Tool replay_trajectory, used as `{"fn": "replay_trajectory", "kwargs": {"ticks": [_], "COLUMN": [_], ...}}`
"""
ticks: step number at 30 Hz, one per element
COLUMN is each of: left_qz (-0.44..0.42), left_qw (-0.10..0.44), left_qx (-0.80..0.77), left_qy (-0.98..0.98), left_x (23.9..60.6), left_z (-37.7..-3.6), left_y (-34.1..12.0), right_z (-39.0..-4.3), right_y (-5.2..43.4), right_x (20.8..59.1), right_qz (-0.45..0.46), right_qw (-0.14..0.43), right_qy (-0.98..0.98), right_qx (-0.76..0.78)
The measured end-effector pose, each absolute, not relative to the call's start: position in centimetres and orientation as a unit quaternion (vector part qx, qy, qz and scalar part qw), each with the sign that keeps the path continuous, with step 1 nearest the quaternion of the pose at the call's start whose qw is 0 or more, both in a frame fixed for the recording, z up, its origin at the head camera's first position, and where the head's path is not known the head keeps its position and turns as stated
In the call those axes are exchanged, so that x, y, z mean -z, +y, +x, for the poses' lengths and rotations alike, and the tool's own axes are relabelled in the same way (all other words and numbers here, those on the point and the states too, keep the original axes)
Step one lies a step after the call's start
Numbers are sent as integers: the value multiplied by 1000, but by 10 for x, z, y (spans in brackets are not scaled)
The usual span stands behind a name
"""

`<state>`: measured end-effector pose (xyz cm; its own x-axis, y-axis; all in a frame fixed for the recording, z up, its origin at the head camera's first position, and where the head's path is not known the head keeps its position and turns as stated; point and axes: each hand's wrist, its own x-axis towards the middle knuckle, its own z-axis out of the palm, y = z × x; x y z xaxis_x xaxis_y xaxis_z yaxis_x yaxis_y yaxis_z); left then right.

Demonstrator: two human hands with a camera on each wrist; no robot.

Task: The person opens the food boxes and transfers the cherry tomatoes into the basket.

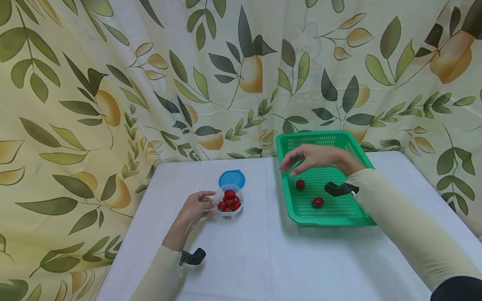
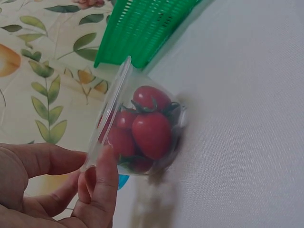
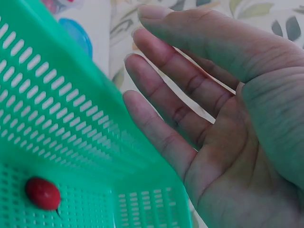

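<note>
A small clear plastic cup point(image 1: 231, 212) holds several red cherry tomatoes point(image 1: 229, 201) with green stems. My left hand point(image 1: 196, 209) pinches the cup's rim at its left side; in the left wrist view the fingertips point(image 2: 107, 156) lie against the clear wall. Over the left part of a green perforated basket point(image 1: 301, 220) hovers my right hand point(image 1: 312, 159), palm empty and fingers loosely extended. Below it, two cherry tomatoes lie on the basket floor, one cherry tomato point(image 1: 300, 184) near the left wall and another cherry tomato point(image 1: 318, 202) closer to the front.
A round blue lid point(image 1: 232, 179) lies just behind the cup on the white-covered table point(image 1: 248, 259). Behind the table hangs a leaf-and-fruit patterned curtain point(image 1: 226, 108). The basket stands to the right, its walls rising well above the tabletop.
</note>
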<state>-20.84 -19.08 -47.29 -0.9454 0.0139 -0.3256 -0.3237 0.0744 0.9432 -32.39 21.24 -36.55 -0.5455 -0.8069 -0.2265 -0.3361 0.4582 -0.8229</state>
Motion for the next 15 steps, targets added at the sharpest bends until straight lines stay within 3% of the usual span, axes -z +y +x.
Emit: {"fn": "replay_trajectory", "kwargs": {"ticks": [15], "left_qz": [-111], "left_qw": [123], "left_qx": [-671], "left_qy": [722], "left_x": [476], "left_z": [-210], "left_y": [-191], "right_z": [-321], "right_y": [152], "right_x": [364], "right_qz": [-378], "right_qw": [341], "right_qy": [779], "right_qx": [367]}}
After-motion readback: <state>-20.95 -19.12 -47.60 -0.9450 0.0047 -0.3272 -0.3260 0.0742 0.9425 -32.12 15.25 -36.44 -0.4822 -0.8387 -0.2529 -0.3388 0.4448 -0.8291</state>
